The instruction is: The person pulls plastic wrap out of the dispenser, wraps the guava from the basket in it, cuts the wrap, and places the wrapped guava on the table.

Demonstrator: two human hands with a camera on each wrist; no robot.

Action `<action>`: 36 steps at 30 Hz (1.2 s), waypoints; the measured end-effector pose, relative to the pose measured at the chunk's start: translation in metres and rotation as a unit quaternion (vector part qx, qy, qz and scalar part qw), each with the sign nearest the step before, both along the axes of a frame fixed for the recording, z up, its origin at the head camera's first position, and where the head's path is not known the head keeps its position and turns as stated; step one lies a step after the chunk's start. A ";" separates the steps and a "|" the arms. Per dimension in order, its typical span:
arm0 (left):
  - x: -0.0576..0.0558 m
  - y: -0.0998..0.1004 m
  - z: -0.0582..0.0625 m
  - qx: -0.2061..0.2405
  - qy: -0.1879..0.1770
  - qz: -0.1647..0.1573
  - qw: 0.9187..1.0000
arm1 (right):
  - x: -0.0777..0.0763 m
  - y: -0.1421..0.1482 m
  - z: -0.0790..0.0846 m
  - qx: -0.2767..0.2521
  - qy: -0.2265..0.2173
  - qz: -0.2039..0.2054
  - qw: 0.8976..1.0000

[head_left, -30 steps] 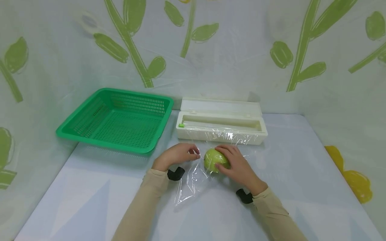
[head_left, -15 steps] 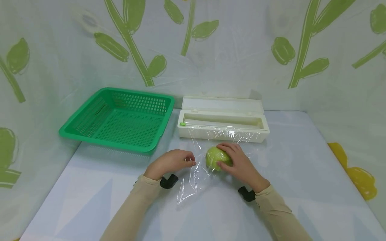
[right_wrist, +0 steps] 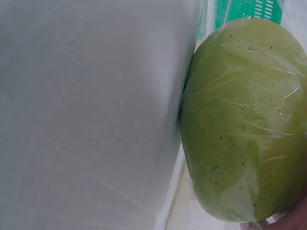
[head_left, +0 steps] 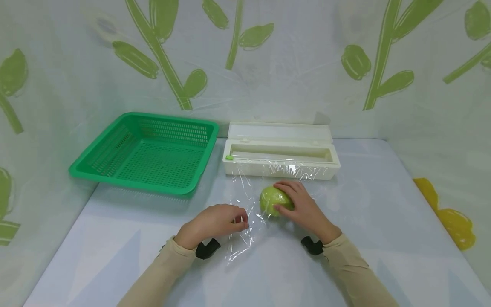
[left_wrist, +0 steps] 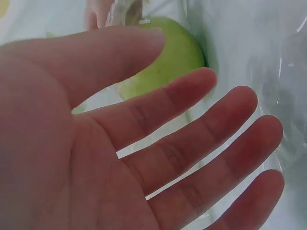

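A speckled green fruit (head_left: 273, 201), its exact kind unclear, sits on the table under clear plastic wrap (head_left: 241, 245). My right hand (head_left: 304, 211) holds it from the right, thumb in front and fingers over the top. In the right wrist view the wrap lies creased across the fruit (right_wrist: 244, 124). To the left of the fruit, my left hand (head_left: 215, 224) hovers beside the film's loose edge. The left wrist view shows that hand's fingers (left_wrist: 192, 139) spread and relaxed, with nothing in the palm. The fruit (left_wrist: 177, 57) is partly hidden behind its thumb.
Behind the fruit stands a white wrap dispenser (head_left: 281, 171), lid raised, with film running from its front edge toward the fruit. A green plastic basket (head_left: 180, 187) stands at the back left. A patterned curtain (head_left: 299, 85) surrounds the table (head_left: 383, 204).
My left hand has drawn back from the film near the fruit, moving toward me and slightly left. My right hand keeps its hold on the fruit, which has barely moved.
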State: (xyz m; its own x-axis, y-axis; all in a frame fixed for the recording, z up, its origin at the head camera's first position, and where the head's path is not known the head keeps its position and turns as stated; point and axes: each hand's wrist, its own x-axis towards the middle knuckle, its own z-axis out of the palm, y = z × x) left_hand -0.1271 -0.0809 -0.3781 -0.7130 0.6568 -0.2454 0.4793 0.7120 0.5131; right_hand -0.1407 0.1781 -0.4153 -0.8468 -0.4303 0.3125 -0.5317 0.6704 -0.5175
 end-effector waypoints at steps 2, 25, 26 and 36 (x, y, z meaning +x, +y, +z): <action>0.005 -0.001 0.002 -0.005 0.004 -0.003 1.000 | 0.000 0.000 -0.001 -0.001 0.002 0.000 1.000; 0.037 0.008 0.005 -0.105 0.063 -0.056 0.991 | 0.000 0.000 0.001 -0.004 -0.005 -0.009 1.000; 0.038 0.008 0.004 -0.108 0.072 -0.058 0.990 | 0.000 0.000 0.000 -0.004 -0.005 -0.008 1.000; 0.043 0.011 0.009 -0.083 0.154 -0.105 0.979 | -0.002 0.000 -0.001 -0.003 -0.003 -0.009 1.000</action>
State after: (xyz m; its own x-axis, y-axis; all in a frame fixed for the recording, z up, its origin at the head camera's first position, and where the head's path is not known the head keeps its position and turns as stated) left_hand -0.0838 -0.0704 -0.3695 -0.6239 0.7659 -0.1558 0.7374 0.6428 0.2073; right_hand -0.1424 0.1782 -0.4167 -0.8566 -0.4130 0.3095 -0.5160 0.6764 -0.5255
